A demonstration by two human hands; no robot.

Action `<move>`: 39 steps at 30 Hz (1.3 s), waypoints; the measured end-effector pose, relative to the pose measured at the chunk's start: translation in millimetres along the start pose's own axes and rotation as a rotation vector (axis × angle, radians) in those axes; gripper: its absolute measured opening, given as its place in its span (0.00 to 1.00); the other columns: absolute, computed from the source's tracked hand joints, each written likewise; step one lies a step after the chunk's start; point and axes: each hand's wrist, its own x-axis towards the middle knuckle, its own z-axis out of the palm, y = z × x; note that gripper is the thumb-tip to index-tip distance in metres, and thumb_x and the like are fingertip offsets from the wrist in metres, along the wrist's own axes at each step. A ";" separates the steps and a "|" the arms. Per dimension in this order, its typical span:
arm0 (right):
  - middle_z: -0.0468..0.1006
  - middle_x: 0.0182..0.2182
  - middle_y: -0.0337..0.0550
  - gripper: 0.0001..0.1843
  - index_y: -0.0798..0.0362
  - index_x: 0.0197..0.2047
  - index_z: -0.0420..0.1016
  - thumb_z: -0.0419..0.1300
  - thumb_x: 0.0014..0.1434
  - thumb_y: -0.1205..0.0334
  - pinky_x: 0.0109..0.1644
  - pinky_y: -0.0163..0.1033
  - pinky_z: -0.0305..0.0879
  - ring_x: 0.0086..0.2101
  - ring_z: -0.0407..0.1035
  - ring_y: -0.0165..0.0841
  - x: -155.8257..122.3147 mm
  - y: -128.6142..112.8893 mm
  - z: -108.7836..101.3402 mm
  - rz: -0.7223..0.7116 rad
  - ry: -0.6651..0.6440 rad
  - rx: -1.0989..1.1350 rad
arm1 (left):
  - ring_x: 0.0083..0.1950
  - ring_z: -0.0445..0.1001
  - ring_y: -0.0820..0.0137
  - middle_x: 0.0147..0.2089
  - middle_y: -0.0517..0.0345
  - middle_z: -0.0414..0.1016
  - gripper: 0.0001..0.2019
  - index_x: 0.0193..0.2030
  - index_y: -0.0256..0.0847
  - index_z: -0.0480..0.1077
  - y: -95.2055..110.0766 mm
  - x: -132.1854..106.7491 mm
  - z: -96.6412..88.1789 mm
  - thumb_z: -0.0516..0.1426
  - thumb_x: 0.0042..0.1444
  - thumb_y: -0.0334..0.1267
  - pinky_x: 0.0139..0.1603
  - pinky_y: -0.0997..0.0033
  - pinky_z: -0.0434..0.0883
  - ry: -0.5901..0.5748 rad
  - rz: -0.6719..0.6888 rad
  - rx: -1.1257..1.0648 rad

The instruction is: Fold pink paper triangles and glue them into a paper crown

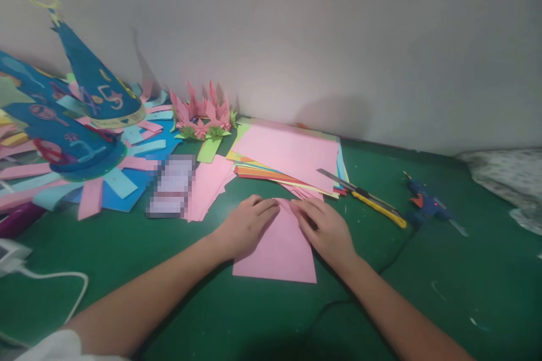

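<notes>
- Between the two hands, a pink sheet (273, 251) lies on a green tabletop (178, 293), its near edge uncovered.
- Left hand (249, 225): fingers bent and close together, tips at the sheet's far edge; its thumb is hidden, so whether it pinches or only presses cannot be told.
- Right hand (325, 228): fingers curled at the same far edge, just beside the left fingertips; pinch or press is again unclear.
- Beyond the hands: a stack of coloured paper (292, 149), pink on top, near the wall (381, 39).
- Left of the hands: pink slips (207, 186), then a blurred-out phone (171, 186); farther off, a pink-and-green crown (203, 118) and decorated blue cone hats.
- Right of the hands: a yellow cutter (383, 211), then a blue glue gun (427, 203).
</notes>
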 end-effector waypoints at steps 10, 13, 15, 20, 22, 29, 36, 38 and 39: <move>0.75 0.35 0.47 0.15 0.52 0.43 0.76 0.48 0.65 0.64 0.40 0.41 0.67 0.36 0.68 0.35 -2.5 4.1 2.3 -0.136 -0.086 -0.081 | 0.48 0.67 0.63 0.50 0.44 0.71 0.14 0.52 0.33 0.64 2.3 1.9 0.3 0.46 0.61 0.27 0.48 0.59 0.69 0.113 0.045 -0.046; 0.76 0.34 0.47 0.14 0.53 0.41 0.76 0.49 0.64 0.65 0.39 0.40 0.67 0.35 0.69 0.34 -2.4 3.4 2.7 -0.166 -0.108 -0.079 | 0.50 0.67 0.62 0.51 0.43 0.70 0.15 0.52 0.31 0.63 3.2 2.1 0.4 0.45 0.61 0.26 0.49 0.58 0.70 0.097 0.051 -0.058; 0.76 0.35 0.47 0.13 0.53 0.42 0.76 0.50 0.64 0.66 0.40 0.40 0.68 0.36 0.69 0.35 -1.8 3.4 1.7 -0.184 -0.116 -0.075 | 0.51 0.67 0.61 0.52 0.42 0.68 0.15 0.53 0.31 0.63 3.4 1.7 0.2 0.45 0.61 0.25 0.50 0.58 0.70 0.077 0.041 -0.071; 0.77 0.38 0.47 0.13 0.54 0.42 0.75 0.50 0.64 0.68 0.42 0.42 0.70 0.38 0.70 0.35 0.4 5.6 -1.1 -0.245 -0.127 -0.062 | 0.53 0.66 0.62 0.58 0.42 0.63 0.16 0.55 0.32 0.61 2.9 0.5 1.3 0.44 0.61 0.25 0.53 0.57 0.68 0.082 0.000 -0.089; 0.78 0.39 0.48 0.13 0.55 0.42 0.75 0.50 0.63 0.68 0.43 0.43 0.70 0.38 0.70 0.35 0.7 6.4 -1.5 -0.267 -0.131 -0.058 | 0.54 0.65 0.62 0.59 0.41 0.63 0.17 0.56 0.32 0.61 2.5 0.3 2.3 0.44 0.61 0.25 0.54 0.57 0.67 0.078 0.008 -0.079; 0.78 0.39 0.48 0.12 0.55 0.43 0.75 0.51 0.63 0.69 0.43 0.43 0.70 0.39 0.70 0.35 -0.4 7.9 -1.1 -0.274 -0.139 -0.072 | 0.55 0.65 0.60 0.58 0.39 0.64 0.17 0.55 0.28 0.61 1.5 -0.7 4.5 0.45 0.59 0.23 0.55 0.57 0.66 0.052 0.036 -0.047; 0.78 0.39 0.49 0.11 0.58 0.42 0.75 0.52 0.62 0.70 0.43 0.43 0.70 0.38 0.70 0.36 0.8 7.7 -1.7 -0.306 -0.101 -0.075 | 0.54 0.65 0.61 0.58 0.40 0.65 0.19 0.55 0.29 0.61 1.7 -0.3 2.7 0.45 0.57 0.22 0.55 0.57 0.66 0.051 0.042 -0.038; 0.78 0.39 0.48 0.11 0.57 0.42 0.75 0.52 0.62 0.70 0.43 0.43 0.71 0.38 0.71 0.36 0.7 7.4 -1.8 -0.303 -0.097 -0.082 | 0.54 0.65 0.61 0.58 0.41 0.65 0.20 0.56 0.29 0.60 2.0 -0.1 3.0 0.45 0.57 0.22 0.55 0.57 0.66 0.044 0.033 -0.039; 0.78 0.38 0.48 0.11 0.56 0.42 0.75 0.52 0.62 0.70 0.43 0.43 0.71 0.38 0.71 0.36 0.6 7.2 -1.8 -0.302 -0.096 -0.084 | 0.54 0.65 0.61 0.58 0.41 0.64 0.20 0.57 0.29 0.60 2.3 -0.1 3.3 0.45 0.57 0.22 0.55 0.58 0.66 0.040 0.028 -0.040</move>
